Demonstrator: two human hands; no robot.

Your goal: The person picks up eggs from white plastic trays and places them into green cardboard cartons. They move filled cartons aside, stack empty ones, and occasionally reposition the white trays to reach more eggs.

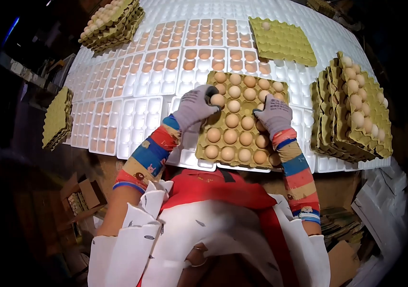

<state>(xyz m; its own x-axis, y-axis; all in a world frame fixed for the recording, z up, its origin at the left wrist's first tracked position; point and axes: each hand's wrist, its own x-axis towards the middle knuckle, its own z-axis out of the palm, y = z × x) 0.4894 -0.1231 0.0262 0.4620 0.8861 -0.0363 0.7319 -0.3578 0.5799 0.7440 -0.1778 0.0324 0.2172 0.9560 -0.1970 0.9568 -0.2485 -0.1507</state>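
Observation:
A yellowish pulp egg tray (240, 162) with rows of brown eggs lies before me over white plastic trays. My left hand (197, 107), in a pale grey glove with dark fingertips, is closed around an egg (217, 100) at the tray's left side. On the right, my right hand (275, 115), gloved the same way, curls its thumb and fingers about an egg (261, 108); part of that egg is hidden. A few cups between the hands hold no egg.
White plastic trays (139, 122) cover the table, many with eggs in their cups. Stacked pulp trays with eggs stand at the right (352, 110) and back left (111, 26). Another pulp tray (285, 43) bears one egg. An open carton (84, 196) sits below left.

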